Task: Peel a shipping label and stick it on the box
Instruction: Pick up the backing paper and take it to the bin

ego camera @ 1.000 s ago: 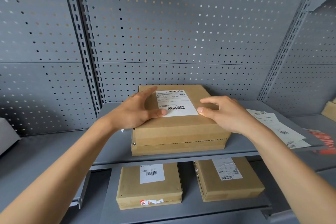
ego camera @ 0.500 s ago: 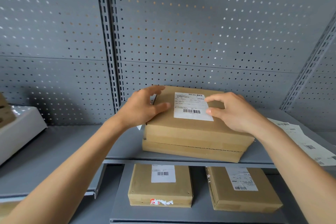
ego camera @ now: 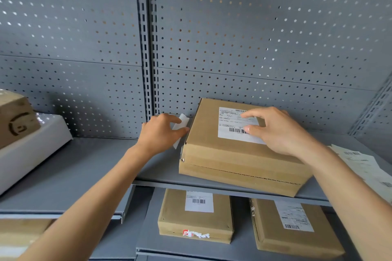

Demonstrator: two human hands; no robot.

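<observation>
A brown cardboard box (ego camera: 233,161) lies on the grey metal shelf (ego camera: 101,167), turned slightly. A white shipping label (ego camera: 231,134) with barcodes is stuck flat on its top. My right hand (ego camera: 280,131) rests on the label's right part, thumb and forefinger spread and touching the paper, covering that side. My left hand (ego camera: 158,133) is beside the box's left edge, thumb tip against the box corner. It pinches a white strip of backing paper (ego camera: 182,122) that stands up between the fingers and thumb.
More label sheets (ego camera: 360,163) lie on the shelf at the right. Two labelled boxes (ego camera: 195,224) (ego camera: 297,237) sit on the shelf below. At the left a brown box (ego camera: 14,116) rests on a white box (ego camera: 31,150). Perforated back panels and a slotted post (ego camera: 146,48) stand behind.
My left hand slid off the box top to its left edge, the white strip now showing. My right fingers moved further onto the label. The view swung left, so the box sits further right.
</observation>
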